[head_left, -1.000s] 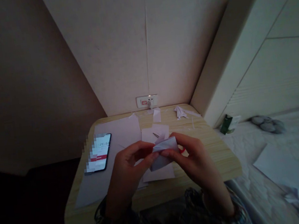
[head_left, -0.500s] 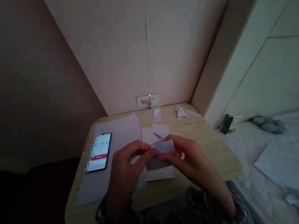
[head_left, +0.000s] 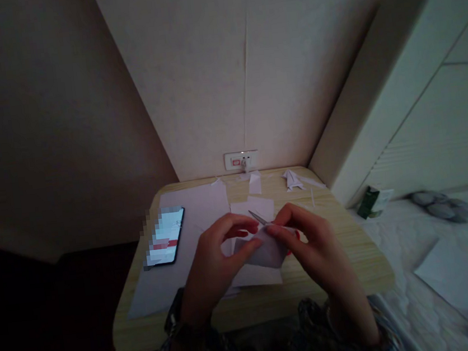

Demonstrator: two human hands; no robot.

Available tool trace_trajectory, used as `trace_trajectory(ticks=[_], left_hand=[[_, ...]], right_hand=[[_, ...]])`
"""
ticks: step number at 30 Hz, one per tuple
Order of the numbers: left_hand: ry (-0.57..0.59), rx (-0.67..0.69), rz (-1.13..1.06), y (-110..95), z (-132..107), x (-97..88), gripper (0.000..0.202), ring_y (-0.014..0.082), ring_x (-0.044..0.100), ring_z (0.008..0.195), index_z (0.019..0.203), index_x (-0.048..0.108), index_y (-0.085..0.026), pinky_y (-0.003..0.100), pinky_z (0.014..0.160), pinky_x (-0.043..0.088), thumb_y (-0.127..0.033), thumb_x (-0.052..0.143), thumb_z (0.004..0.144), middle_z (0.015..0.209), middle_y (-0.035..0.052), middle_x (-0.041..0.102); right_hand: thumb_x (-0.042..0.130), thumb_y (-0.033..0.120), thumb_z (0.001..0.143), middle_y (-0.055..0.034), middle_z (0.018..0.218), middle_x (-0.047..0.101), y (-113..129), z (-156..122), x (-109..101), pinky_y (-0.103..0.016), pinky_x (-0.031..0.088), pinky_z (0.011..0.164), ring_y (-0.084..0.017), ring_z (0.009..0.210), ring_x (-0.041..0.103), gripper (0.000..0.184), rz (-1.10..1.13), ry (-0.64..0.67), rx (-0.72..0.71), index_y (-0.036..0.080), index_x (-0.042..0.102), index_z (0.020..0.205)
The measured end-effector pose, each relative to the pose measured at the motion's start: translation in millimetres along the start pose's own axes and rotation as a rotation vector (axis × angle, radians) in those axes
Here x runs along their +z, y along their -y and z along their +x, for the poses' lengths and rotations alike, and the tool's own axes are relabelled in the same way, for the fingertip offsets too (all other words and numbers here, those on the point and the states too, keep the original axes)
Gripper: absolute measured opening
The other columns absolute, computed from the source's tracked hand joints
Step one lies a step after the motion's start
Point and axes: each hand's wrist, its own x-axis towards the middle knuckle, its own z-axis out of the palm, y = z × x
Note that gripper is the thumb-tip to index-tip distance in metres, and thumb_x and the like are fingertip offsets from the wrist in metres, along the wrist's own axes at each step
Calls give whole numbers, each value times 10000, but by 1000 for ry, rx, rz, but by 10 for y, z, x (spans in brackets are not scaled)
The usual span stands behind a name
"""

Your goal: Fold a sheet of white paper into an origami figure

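Observation:
A folded piece of white paper [head_left: 265, 251] is raised over the table between my two hands. My right hand [head_left: 315, 242] pinches its upper edge between thumb and fingers. On the other side, my left hand [head_left: 222, 258] has its thumb on the paper's front face and its fingers curled behind the top, a gap showing between them. Scissors [head_left: 258, 216] lie behind the paper; their blade tip shows above it and part of a red handle shows by my right hand. White paper sheets [head_left: 259, 278] lie on the table below.
A phone [head_left: 167, 236] lies on a large white sheet [head_left: 195, 202] at the left of the wooden table [head_left: 340, 259]. At the back are a folded paper figure [head_left: 292, 180] and paper scraps [head_left: 255, 182]. A wall socket [head_left: 241, 160] sits behind. More paper [head_left: 460, 273] rests on the bed.
The paper has been turned and tilted in my hands. My left fingers have spread from their pinch, and my right fingers have shifted to the top edge. The whole view has shifted slightly.

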Motion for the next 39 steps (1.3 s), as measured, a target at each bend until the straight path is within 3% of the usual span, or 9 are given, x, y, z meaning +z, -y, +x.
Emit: trace_trajectory(ticks=[5, 9, 15, 20, 23, 27, 32, 35, 39], left_hand=[[-88, -38, -149, 108, 61, -10, 211, 132, 669, 759, 948, 677, -199, 203, 673, 532, -183, 751, 751, 776, -21, 686], [-235, -41, -205, 137, 45, -9, 325, 95, 621, 652, 1023, 614, -216, 160, 563, 481, -173, 762, 737, 747, -57, 648], [-277, 61, -131, 41, -4, -23, 434, 105, 676, 737, 1060, 632, -228, 183, 669, 544, -72, 780, 684, 815, -52, 671], [-347, 102, -274, 70, 17, 24, 624, 198, 671, 1072, 1152, 589, -264, 239, 737, 583, -92, 844, 609, 1197, 26, 663], [-395, 75, -364, 113, 23, 81, 621, 194, 653, 1110, 1169, 588, -275, 249, 790, 576, -144, 847, 621, 1284, 25, 637], [-355, -17, -324, 96, -1, 130, 314, 140, 703, 850, 1009, 650, -230, 218, 729, 554, -168, 782, 731, 956, -18, 751], [-211, -82, -229, -19, -37, 121, 136, 112, 644, 659, 747, 686, -185, 175, 604, 494, -112, 785, 689, 683, -54, 704], [-100, -109, -157, -67, -44, 132, 105, 119, 627, 657, 714, 688, -180, 183, 589, 485, -127, 777, 695, 662, -50, 665], [-143, -85, -132, -64, -36, 160, 222, 128, 661, 772, 805, 666, -205, 184, 660, 514, -106, 792, 652, 783, -49, 678]], right_hand=[[619, 359, 873, 21, 636, 535, -45, 0, 38, -240, 400, 459, -136, 541, 489, 217, 146, -71, 74, 228, 531, 724], [627, 281, 854, 13, 656, 565, -65, 19, 15, -249, 417, 537, -144, 604, 529, 152, -6, 140, 33, 213, 566, 732], [614, 253, 864, 19, 644, 585, -66, 16, -4, -262, 372, 566, -144, 608, 515, 127, -111, 290, -2, 211, 605, 744], [620, 292, 861, 16, 625, 575, -62, 9, 3, -261, 374, 556, -146, 615, 521, 208, 17, 189, 47, 210, 589, 672], [613, 338, 867, 9, 624, 564, -68, 3, 19, -261, 381, 543, -151, 622, 516, 249, 73, 142, 63, 209, 575, 657], [674, 324, 825, 0, 700, 596, -73, -3, 25, -256, 403, 546, -155, 665, 542, 172, 119, 138, 68, 209, 613, 713], [733, 243, 774, 8, 809, 660, -59, -4, 24, -240, 434, 559, -152, 731, 604, 151, 265, 58, 38, 239, 632, 886], [704, 221, 802, 18, 713, 639, -53, -6, 32, -232, 425, 560, -130, 666, 578, 53, 232, 48, -10, 221, 655, 782], [723, 228, 791, 41, 630, 587, -52, -27, 44, -220, 403, 503, -107, 569, 518, 95, 231, -16, 18, 214, 647, 735]])
